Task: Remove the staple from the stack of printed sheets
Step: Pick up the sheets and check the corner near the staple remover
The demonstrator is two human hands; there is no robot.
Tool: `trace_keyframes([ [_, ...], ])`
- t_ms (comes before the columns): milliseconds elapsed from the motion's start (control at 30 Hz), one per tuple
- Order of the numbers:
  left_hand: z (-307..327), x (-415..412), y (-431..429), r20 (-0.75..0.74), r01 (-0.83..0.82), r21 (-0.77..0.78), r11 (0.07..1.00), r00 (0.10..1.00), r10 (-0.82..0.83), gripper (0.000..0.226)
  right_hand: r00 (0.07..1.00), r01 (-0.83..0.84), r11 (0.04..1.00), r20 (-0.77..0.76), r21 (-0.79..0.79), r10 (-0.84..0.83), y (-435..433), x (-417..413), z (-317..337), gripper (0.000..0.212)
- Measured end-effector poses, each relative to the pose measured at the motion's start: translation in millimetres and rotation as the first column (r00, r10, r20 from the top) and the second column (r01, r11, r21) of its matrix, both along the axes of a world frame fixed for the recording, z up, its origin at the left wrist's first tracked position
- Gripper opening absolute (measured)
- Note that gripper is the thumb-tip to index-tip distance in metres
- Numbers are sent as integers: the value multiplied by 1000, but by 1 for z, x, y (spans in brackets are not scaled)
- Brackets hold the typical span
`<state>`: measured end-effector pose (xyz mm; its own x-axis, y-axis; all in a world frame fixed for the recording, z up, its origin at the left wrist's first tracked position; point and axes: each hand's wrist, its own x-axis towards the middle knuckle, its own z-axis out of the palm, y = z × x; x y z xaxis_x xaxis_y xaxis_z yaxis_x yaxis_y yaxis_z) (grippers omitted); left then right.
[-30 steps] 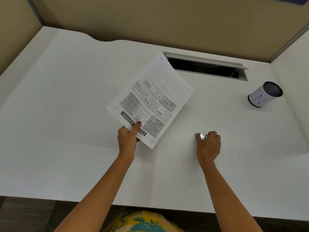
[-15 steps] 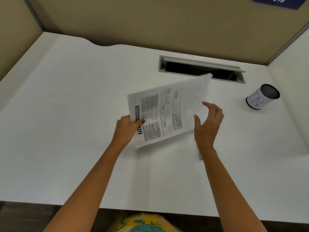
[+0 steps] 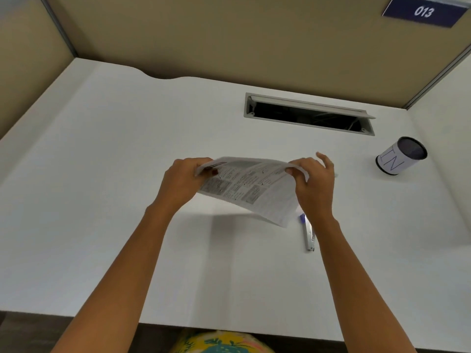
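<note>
The stack of printed sheets (image 3: pixel 251 188) hangs in the air above the white desk (image 3: pixel 102 200), tilted with its printed face toward me. My left hand (image 3: pixel 182 180) pinches its left corner by the black title bar. Gripping the upper right edge is my right hand (image 3: pixel 314 182), little finger raised. A slim metal staple remover with a purple tip (image 3: pixel 308 231) lies on the desk just under my right wrist. The staple itself is too small to make out.
A labelled white mesh pen cup (image 3: pixel 400 156) stands at the right. An open cable slot (image 3: pixel 308 114) is set into the desk's far side. Tan partition walls enclose the desk, with a blue "013" sign (image 3: pixel 424 12) at upper right.
My right hand set the staple remover on the desk, then rose and took the sheets' right edge. My left hand turned the stack and lifted it higher.
</note>
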<state>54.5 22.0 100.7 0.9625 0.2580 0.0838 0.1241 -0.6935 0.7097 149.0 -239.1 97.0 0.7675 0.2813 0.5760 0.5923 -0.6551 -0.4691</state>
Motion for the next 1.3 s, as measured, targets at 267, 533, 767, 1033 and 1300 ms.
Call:
trace_keyframes([
  [267, -14, -1, 10, 122, -170, -326, 930, 968, 220, 53, 895, 314, 853, -430, 418, -119, -8, -18, -11, 9],
  [533, -35, 0, -23, -76, -138, -657, 741, 990, 117, 35, 675, 554, 632, -736, 542, 39, 15, -27, -34, 5],
  [767, -47, 8, -32, -81, -277, -649, 708, 951, 298, 24, 630, 554, 639, -770, 534, 98, 43, -18, -41, 7],
  [1033, -68, 43, -7, -254, -394, -563, 727, 919, 302, 40, 613, 370, 728, -741, 577, 275, 61, 9, -30, 14],
  [1300, -75, 76, 4, -331, -354, -722, 595, 931, 152, 46, 610, 210, 741, -678, 637, 410, 68, 45, -10, 23],
])
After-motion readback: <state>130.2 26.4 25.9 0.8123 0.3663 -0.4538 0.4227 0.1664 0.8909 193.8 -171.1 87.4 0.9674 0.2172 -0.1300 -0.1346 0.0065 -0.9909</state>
